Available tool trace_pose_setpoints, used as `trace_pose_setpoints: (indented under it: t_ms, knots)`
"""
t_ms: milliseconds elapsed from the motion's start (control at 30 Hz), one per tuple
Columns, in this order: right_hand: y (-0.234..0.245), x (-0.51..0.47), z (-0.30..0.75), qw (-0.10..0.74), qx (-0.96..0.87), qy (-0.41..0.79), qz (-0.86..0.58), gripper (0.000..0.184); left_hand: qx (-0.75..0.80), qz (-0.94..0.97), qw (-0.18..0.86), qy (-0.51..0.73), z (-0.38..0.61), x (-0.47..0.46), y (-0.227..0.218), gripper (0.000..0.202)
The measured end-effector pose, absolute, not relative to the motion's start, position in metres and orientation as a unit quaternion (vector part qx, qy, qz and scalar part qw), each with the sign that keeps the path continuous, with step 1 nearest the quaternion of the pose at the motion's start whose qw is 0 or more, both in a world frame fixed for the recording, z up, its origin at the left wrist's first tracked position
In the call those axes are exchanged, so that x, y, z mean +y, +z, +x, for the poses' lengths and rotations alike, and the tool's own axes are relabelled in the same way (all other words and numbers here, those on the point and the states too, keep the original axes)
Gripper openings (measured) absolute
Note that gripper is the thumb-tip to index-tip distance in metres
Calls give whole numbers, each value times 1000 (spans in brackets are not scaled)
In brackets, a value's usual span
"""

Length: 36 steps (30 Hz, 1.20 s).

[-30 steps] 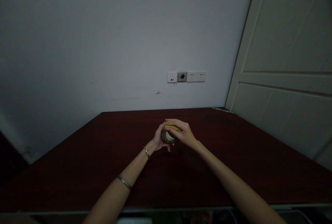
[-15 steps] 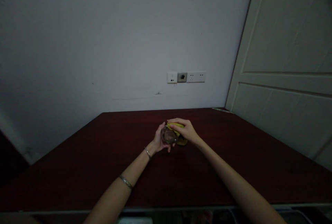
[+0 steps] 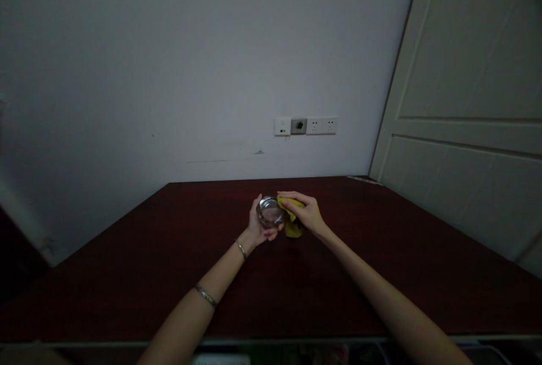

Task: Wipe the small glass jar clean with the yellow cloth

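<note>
My left hand [image 3: 257, 228] is wrapped round a small clear glass [image 3: 270, 212], holding it tilted above the dark red table [image 3: 169, 263] with its open mouth turned towards me. My right hand [image 3: 308, 212] is closed on a bunched yellow cloth [image 3: 292, 223], pressed against the glass's right side. Part of the cloth hangs below my right fingers. Two thin bracelets sit on my left forearm.
A white wall stands behind the table with a row of sockets [image 3: 305, 126]. A pale panelled door [image 3: 466, 100] is at the right. The table's front edge runs along the bottom of the view.
The yellow cloth has come off the top of the glass and moved to its right side. The glass's open mouth now shows, and both hands have shifted slightly away from me.
</note>
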State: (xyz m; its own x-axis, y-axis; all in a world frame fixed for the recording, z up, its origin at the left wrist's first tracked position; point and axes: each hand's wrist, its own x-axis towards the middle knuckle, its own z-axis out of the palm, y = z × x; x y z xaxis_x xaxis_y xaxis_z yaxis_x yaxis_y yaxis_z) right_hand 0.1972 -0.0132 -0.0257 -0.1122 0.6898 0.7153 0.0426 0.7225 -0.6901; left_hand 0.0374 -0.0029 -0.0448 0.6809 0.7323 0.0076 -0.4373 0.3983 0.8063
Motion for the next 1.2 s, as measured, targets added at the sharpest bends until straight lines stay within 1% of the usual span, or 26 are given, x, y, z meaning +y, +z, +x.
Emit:
trace_pose_setpoints:
  t_ms: [133, 367, 500, 700, 867, 1100, 1200]
  knots:
    - [-28, -18, 193, 623, -708, 226, -245, 19, 155, 379, 823, 394, 38, -2, -44, 72]
    - [-30, -22, 193, 621, -731, 150, -241, 19, 135, 341, 845, 390, 38, -1, -46, 73]
    - [-32, -23, 193, 613, -752, 98, -220, 23, 150, 306, 843, 415, 39, -1, -47, 72]
    - [-39, -31, 192, 567, -805, 20, -176, 28, 170, 241, 837, 460, 42, 0, -51, 61]
    - [-42, -42, 197, 535, -827, -37, -170, 28, 154, 256, 843, 448, 48, -2, -54, 55]
    - [-41, -48, 202, 440, -870, -117, -192, 29, 204, 255, 834, 445, 53, -9, -48, 49]
    - [-40, -49, 198, 422, -875, -146, -186, 29, 217, 260, 808, 481, 55, -9, -47, 47]
